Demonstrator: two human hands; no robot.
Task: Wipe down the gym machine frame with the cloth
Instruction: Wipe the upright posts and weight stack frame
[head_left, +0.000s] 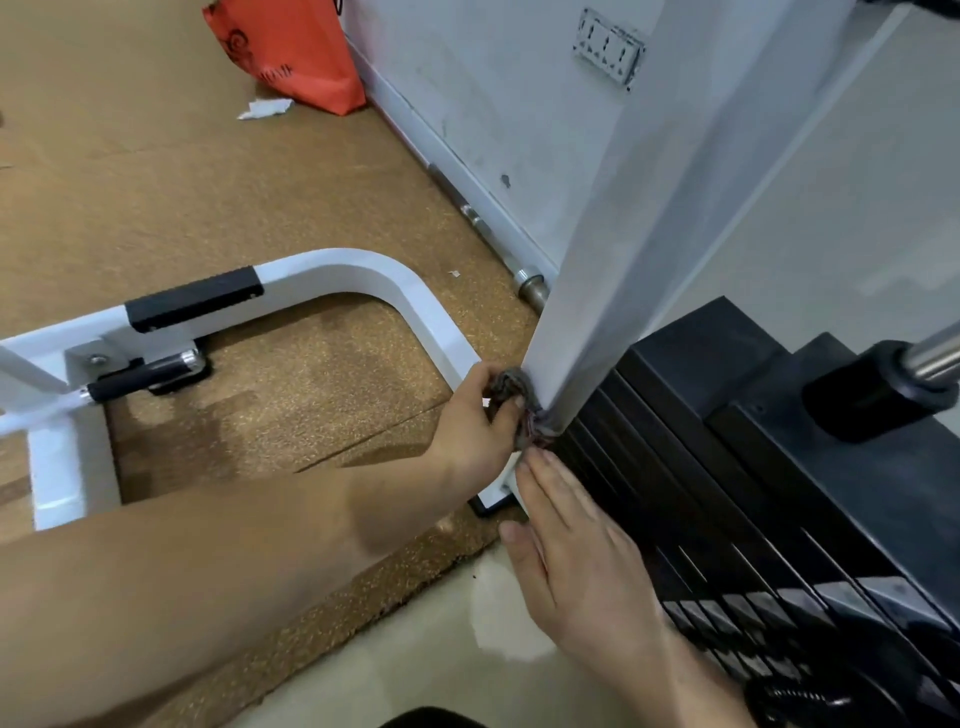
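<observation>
Nearest me, low and right of centre, my right hand lies flat with straight fingers, its grip wide open and holding nothing. Its fingertips rest by the seam where the white upright post meets the black weight stack. Just above it, my left hand has its grip curled tight round the grey cloth, which is wadded up and pressed against the foot of that post, a little right of centre. My main worry is that seam: frayed threads of the cloth hang right at it, so I judge a downward stroke could snag them between post and plates, and the right fingertips could get nipped there too. Bunched like this, the cloth touches only a small patch, so the post's faces may be left streaked, and a hard rub could pull the wad out of my fingers. Left of the hands, the curved base bar crosses the cork floor, and my left forearm could knock it on a wide sweep. Further up, a steel bar lies along the wall, and an orange bag stands in the upper left; both are well apart from the work
</observation>
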